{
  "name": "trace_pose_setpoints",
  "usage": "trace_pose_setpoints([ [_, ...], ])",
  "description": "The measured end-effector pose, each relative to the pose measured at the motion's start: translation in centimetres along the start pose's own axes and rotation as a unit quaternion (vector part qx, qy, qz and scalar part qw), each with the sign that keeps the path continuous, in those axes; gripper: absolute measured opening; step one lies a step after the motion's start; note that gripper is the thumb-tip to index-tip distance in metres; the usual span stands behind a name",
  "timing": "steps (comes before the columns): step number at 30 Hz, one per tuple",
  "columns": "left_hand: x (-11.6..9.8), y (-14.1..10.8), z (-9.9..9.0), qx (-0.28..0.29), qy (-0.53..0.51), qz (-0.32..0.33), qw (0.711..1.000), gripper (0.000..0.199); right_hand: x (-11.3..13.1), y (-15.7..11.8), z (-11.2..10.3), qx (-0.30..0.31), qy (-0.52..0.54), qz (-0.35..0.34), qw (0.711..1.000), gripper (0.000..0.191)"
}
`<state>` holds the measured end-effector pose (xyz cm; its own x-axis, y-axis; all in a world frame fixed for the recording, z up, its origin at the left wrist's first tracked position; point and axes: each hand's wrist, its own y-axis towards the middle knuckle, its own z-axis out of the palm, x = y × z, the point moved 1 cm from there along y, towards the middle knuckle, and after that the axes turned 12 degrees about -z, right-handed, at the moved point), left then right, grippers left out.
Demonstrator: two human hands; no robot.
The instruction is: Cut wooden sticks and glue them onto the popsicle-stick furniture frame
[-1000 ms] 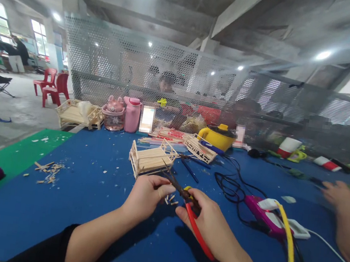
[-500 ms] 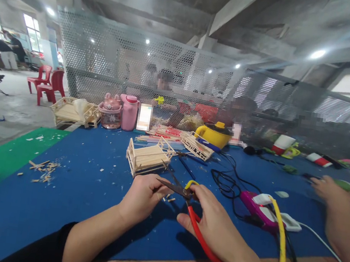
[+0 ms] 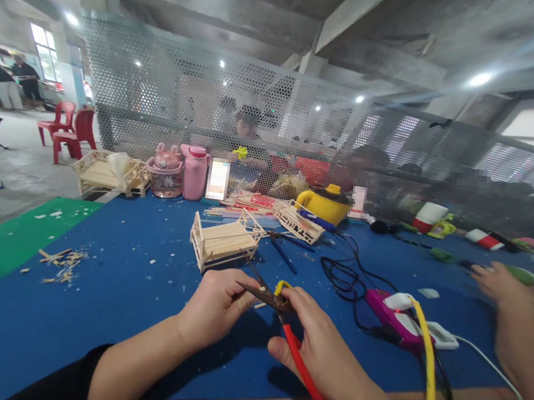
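Here's your right hand (image 3: 316, 347), fingers wrapped around the scissors (image 3: 277, 304), blades spread and angled toward your left hand (image 3: 214, 303). That one's fingers pinch closed, apparently on a stick (image 3: 262, 288) by the blades (only a pale tip shows), probably to steady it. The frame (image 3: 224, 243) stands just beyond, perhaps to stay handy; scraps (image 3: 63, 263) lie off left, likely out of your way.
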<state>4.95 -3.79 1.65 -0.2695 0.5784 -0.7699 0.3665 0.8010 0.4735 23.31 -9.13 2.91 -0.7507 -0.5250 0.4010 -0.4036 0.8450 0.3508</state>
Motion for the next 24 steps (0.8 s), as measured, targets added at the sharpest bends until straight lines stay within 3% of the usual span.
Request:
trace_pose_setpoints([
  [5,-0.4,0.0,-0.3,0.027,-0.002,0.015,1.000,0.019,-0.2,-0.3,0.1,-0.006,0.014,-0.014,1.000,0.050],
  [8,-0.7,0.1,-0.6,0.049,0.009,0.017,0.999,0.020,-0.3,-0.5,0.3,-0.025,0.010,-0.032,0.999,0.042],
  [12,-1.0,0.1,-0.8,0.062,0.036,0.015,0.997,0.024,-0.6,-0.7,0.6,-0.065,-0.049,-0.062,0.995,0.036],
  [15,-1.2,0.0,-0.5,0.074,0.046,-0.003,0.996,0.022,-0.8,-0.8,0.8,-0.053,-0.097,-0.065,0.992,0.033],
  [19,-1.0,0.0,0.1,0.081,0.063,-0.037,0.994,0.023,-0.8,-0.7,0.8,-0.009,-0.122,-0.024,0.992,0.030],
  [24,-0.2,0.6,0.1,0.051,0.016,-0.063,0.997,0.023,-1.3,0.1,-0.6,-0.024,-0.162,0.091,0.982,0.026],
])
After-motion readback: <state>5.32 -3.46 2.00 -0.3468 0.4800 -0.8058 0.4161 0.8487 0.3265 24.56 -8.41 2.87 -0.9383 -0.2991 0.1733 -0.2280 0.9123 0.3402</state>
